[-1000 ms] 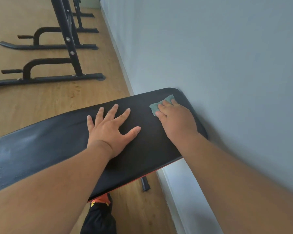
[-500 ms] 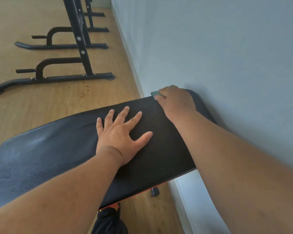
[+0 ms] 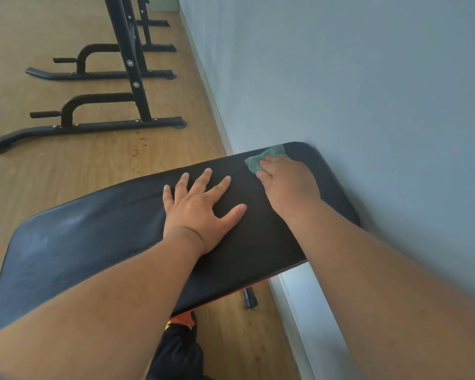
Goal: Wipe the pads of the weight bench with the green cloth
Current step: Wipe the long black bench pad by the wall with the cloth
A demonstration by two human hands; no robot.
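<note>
Wood-laminate floor, pale grey-blue wall on the right, white skirting along its foot; black steel rack frames standing well apart beyond the bench. Looking down on the black bench pad, long axis running from lower left to upper right, far end butting against or sitting just beside the wall (contact not resolvable). Left hand lying flat on the pad near mid-length, fingers straight and spread, gripping nothing, apparently bracing. Right hand pressing the green cloth onto the pad at its far end, near the rounded corner by the wall; fingers bent down over the cloth, covering most of it, only a crumpled edge showing beyond the fingertips toward the far-left side. Whether pinching the fabric or merely pressing on it: cannot tell. Key relation: cloth sitting at the extreme wall end, so nearly all unwiped length lying back toward the body and to the left, along the long axis; dull grey haze showing on the near-left part of the pad, darker surface around the hands. Judging the step as wiping the far corner, task early to midway. Next stroke probably needing a pull back along the axis, with the flat left hand lying directly in that path and likely needing lifting. Red trim and a black bench foot showing beneath the near edge.
</note>
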